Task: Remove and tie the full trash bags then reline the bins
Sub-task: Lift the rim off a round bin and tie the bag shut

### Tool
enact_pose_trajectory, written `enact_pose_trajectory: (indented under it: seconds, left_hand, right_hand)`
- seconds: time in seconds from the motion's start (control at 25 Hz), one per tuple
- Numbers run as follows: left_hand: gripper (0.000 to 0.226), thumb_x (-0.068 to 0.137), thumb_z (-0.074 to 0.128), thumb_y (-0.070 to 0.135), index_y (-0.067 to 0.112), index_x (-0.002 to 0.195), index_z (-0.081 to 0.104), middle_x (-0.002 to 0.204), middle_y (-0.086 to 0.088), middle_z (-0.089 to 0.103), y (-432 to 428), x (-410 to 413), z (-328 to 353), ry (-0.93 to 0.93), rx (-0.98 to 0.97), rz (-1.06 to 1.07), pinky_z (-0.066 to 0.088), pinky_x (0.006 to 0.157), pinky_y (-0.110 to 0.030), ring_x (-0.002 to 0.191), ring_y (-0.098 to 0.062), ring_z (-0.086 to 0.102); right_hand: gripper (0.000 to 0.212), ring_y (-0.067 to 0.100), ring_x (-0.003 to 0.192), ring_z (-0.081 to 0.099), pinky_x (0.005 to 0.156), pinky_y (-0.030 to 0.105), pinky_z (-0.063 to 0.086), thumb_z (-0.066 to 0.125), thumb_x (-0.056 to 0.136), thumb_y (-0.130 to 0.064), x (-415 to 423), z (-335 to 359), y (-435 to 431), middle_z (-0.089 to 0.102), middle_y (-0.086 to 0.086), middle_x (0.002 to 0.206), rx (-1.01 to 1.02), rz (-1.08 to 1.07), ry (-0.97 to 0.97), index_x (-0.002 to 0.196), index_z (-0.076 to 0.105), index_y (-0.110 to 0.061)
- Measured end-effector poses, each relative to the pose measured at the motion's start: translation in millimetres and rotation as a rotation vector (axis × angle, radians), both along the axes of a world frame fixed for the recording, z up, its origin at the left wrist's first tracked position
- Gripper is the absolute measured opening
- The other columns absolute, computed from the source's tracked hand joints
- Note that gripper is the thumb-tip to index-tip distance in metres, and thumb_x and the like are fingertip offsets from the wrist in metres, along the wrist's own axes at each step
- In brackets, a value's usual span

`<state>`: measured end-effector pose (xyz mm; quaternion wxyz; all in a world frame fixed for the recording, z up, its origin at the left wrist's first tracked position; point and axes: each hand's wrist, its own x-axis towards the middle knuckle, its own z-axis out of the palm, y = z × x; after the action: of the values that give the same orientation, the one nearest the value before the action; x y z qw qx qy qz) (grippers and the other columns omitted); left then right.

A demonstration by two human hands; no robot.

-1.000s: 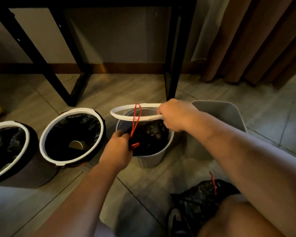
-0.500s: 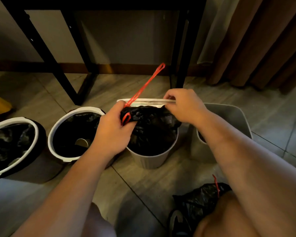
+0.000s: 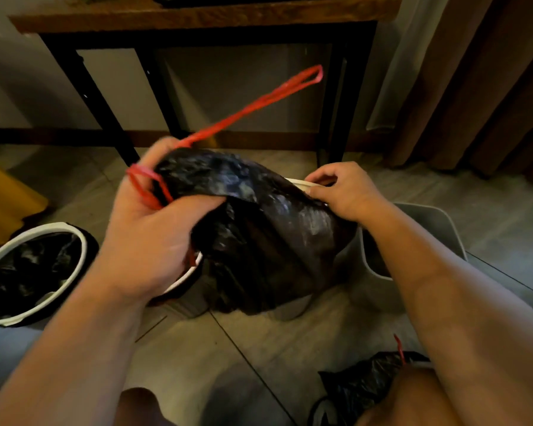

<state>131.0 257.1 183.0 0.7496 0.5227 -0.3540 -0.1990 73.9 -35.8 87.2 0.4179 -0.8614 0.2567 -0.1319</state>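
In front of the table (image 3: 197,16), the left hand (image 3: 148,241) grips the lifted bag (image 3: 268,235) by its neck and red drawstring (image 3: 250,109), while the right hand (image 3: 345,192) pinches the white ring (image 3: 302,182).

Glossy black plastic trash bag (image 3: 259,229) with red plastic drawstring loops (image 3: 250,109); white plastic bin ring (image 3: 302,182); pale grey rectangular plastic bin (image 3: 431,219); round bin (image 3: 62,225), white-rimmed, black-lined; grey floor tiles (image 3: 197,348) with dark grout lines; brown wooden tabletop (image 3: 197,15) on black metal legs (image 3: 82,87); brown pleated curtain (image 3: 474,87).
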Motion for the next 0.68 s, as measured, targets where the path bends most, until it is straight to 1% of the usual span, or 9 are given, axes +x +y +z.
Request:
enact_pose_trajectory:
  seconds: [0.08, 0.12, 0.16, 0.2, 0.28, 0.36, 0.44, 0.56, 0.68]
  left_hand:
    - [0.078, 0.066, 0.094, 0.028, -0.009, 0.126, 0.058, 0.113, -0.025, 0.073, 7, 6, -1, 0.139, 0.087, 0.078, 0.063, 0.079, -0.044, 0.100, -0.038, 0.075]
    - [0.096, 0.060, 0.097, 0.035, -0.012, 0.133, 0.054, 0.117, -0.027, 0.072, 13, 6, -5, 0.191, 0.135, 0.097, 0.063, 0.078, -0.042, 0.101, -0.038, 0.076]
    - [0.102, 0.058, 0.097, 0.038, -0.012, 0.134, 0.053, 0.116, -0.027, 0.073, 18, 6, -12, 0.212, 0.157, 0.094, 0.064, 0.076, -0.042, 0.100, -0.038, 0.076]
    - [0.097, 0.059, 0.097, 0.037, -0.010, 0.132, 0.055, 0.113, -0.026, 0.074, 23, 2, -21, 0.207, 0.159, 0.070, 0.064, 0.074, -0.043, 0.097, -0.038, 0.077]
    - [0.068, 0.068, 0.094, 0.027, 0.001, 0.123, 0.065, 0.106, -0.023, 0.076, 31, -16, -44, 0.184, 0.124, -0.034, 0.064, 0.076, -0.047, 0.093, -0.038, 0.077]
    - [0.048, 0.068, 0.094, 0.021, 0.015, 0.111, 0.073, 0.097, -0.017, 0.077, 36, -36, -74, 0.219, 0.142, -0.091, 0.063, 0.074, -0.039, 0.086, -0.031, 0.077]
    - [0.038, 0.063, 0.089, 0.014, 0.025, 0.096, 0.074, 0.087, -0.009, 0.075, 38, -52, -109, 0.298, 0.253, -0.086, 0.059, 0.069, -0.028, 0.078, -0.020, 0.073]
    - [0.024, 0.063, 0.074, 0.020, 0.029, 0.085, 0.069, 0.078, -0.001, 0.063, 34, -66, -160, 0.364, 0.511, -0.165, 0.050, 0.063, -0.021, 0.073, -0.013, 0.061]
    - [0.018, 0.074, 0.061, 0.021, 0.022, 0.092, 0.064, 0.080, 0.003, 0.060, 16, -69, -208, 0.356, 0.690, -0.247, 0.049, 0.069, -0.023, 0.077, -0.008, 0.058]
  right_hand:
    - [0.014, 0.005, 0.091, 0.067, 0.080, 0.025, 0.052, 0.082, 0.088, -0.025, 4, -1, -1, 0.073, -0.015, 0.094, 0.024, -0.014, -0.002, 0.093, 0.076, -0.037]
    - [0.012, 0.007, 0.091, 0.068, 0.079, 0.026, 0.053, 0.082, 0.088, -0.026, 5, -1, -1, 0.073, -0.013, 0.093, 0.037, -0.018, 0.001, 0.094, 0.077, -0.036]
    - [0.011, 0.010, 0.089, 0.069, 0.077, 0.029, 0.054, 0.082, 0.089, -0.027, 5, -2, 0, 0.074, -0.011, 0.092, 0.045, -0.021, 0.006, 0.094, 0.078, -0.035]
    - [0.009, 0.011, 0.088, 0.069, 0.076, 0.030, 0.055, 0.081, 0.089, -0.029, 5, -3, 0, 0.074, -0.011, 0.091, 0.047, -0.025, 0.015, 0.095, 0.078, -0.035]
    - [0.007, 0.010, 0.082, 0.070, 0.071, 0.029, 0.057, 0.079, 0.091, -0.035, 3, -4, 2, 0.073, -0.011, 0.092, 0.032, -0.020, 0.029, 0.097, 0.076, -0.037]
    - [0.006, 0.007, 0.071, 0.072, 0.059, 0.019, 0.054, 0.077, 0.092, -0.038, -1, -3, 3, 0.072, -0.012, 0.092, 0.007, 0.004, 0.045, 0.097, 0.074, -0.038]
    - [0.004, 0.001, 0.065, 0.071, 0.052, 0.013, 0.052, 0.077, 0.092, -0.036, -4, -4, 5, 0.073, -0.011, 0.090, -0.002, 0.036, 0.064, 0.096, 0.075, -0.037]
    - [0.005, 0.004, 0.062, 0.072, 0.054, 0.015, 0.054, 0.079, 0.091, -0.033, -5, -5, 8, 0.075, -0.006, 0.090, 0.017, 0.076, 0.078, 0.095, 0.077, -0.031]
    - [0.007, 0.005, 0.066, 0.074, 0.056, 0.017, 0.056, 0.079, 0.091, -0.034, -4, -5, 11, 0.075, -0.007, 0.091, 0.015, 0.098, 0.099, 0.097, 0.076, -0.032]
